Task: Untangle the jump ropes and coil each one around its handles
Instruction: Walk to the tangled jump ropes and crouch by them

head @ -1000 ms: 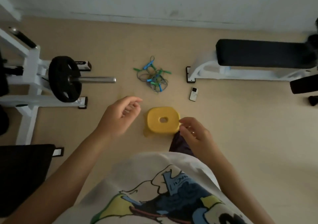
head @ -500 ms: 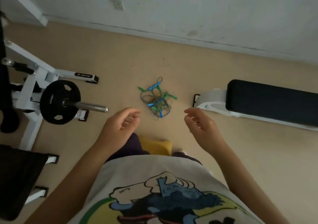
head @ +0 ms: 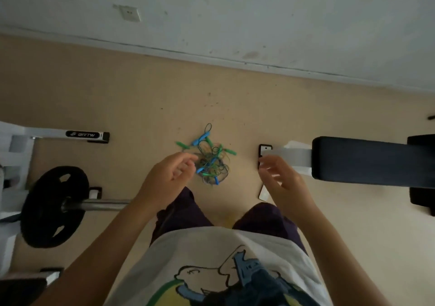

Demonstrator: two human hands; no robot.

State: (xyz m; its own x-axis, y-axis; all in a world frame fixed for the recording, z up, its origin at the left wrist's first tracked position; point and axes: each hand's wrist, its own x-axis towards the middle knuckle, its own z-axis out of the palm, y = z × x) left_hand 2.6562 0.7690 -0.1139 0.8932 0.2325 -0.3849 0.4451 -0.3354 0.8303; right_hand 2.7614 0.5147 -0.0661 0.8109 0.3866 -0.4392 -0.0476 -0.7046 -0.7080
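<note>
Both hands nearer the tangled jump ropes [head: 208,158] (still untouched), left hand [head: 170,178] and right hand [head: 279,178] loosely curled, empty

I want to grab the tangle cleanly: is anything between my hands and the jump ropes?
Nothing visible. The jump ropes lie in a heap on bare floor; the left hand is beside them, the right hand farther off.

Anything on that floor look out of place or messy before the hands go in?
Yes: the jump ropes lie in one knotted heap on the floor, green and blue handles sticking out at odd angles. A small white device lies loose beside the right hand. Dark specks dot the floor beyond the heap.
</note>
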